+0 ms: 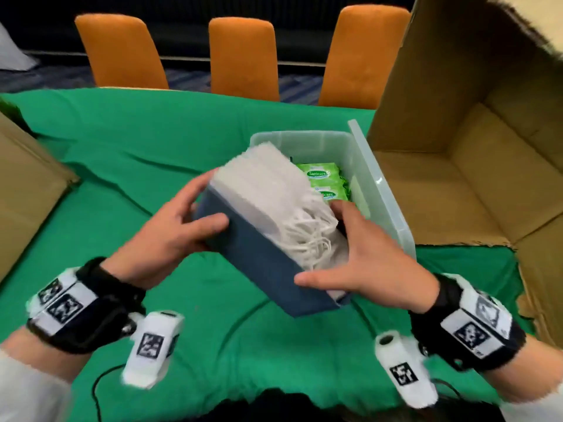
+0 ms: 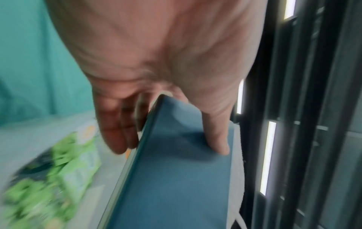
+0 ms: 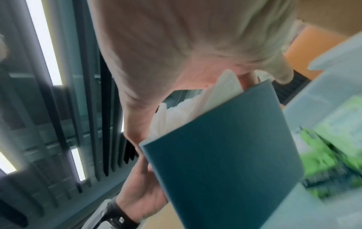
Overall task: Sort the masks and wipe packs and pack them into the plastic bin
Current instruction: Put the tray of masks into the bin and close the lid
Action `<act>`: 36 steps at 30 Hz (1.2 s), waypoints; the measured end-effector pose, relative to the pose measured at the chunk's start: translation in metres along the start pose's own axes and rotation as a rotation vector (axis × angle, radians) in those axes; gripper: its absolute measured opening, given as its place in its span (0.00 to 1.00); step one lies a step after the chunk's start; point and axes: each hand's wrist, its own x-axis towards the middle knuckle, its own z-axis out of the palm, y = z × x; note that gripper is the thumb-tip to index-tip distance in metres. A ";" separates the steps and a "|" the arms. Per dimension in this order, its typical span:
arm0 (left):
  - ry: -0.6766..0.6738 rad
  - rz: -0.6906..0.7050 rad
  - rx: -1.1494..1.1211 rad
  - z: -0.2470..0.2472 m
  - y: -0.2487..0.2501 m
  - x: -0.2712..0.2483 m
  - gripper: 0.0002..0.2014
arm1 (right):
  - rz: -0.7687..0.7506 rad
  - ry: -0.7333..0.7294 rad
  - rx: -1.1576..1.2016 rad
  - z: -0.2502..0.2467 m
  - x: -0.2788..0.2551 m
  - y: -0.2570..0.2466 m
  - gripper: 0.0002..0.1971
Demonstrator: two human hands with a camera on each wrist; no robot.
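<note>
A blue open box (image 1: 259,254) full of white masks (image 1: 268,187) with tangled ear loops is tilted over the near left part of the clear plastic bin (image 1: 380,190). My left hand (image 1: 182,223) grips the box's left end, thumb on its blue side (image 2: 176,178). My right hand (image 1: 359,254) grips the near right end, thumb across the corner and fingers behind. Green wipe packs (image 1: 320,178) lie in the bin's right half, blurred in the left wrist view (image 2: 53,178) and in the right wrist view (image 3: 323,162). The box's blue underside (image 3: 225,155) fills the right wrist view.
A large open cardboard box (image 1: 472,162) stands to the right against the bin. Another cardboard piece (image 1: 27,193) lies at the left edge. The green tablecloth (image 1: 152,147) covers the table. Three orange chairs (image 1: 243,56) stand behind it. A black cable (image 1: 100,388) lies near me.
</note>
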 end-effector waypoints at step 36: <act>0.003 -0.294 0.574 -0.026 -0.131 0.145 0.54 | 0.704 -0.484 -0.433 0.114 0.225 0.065 0.39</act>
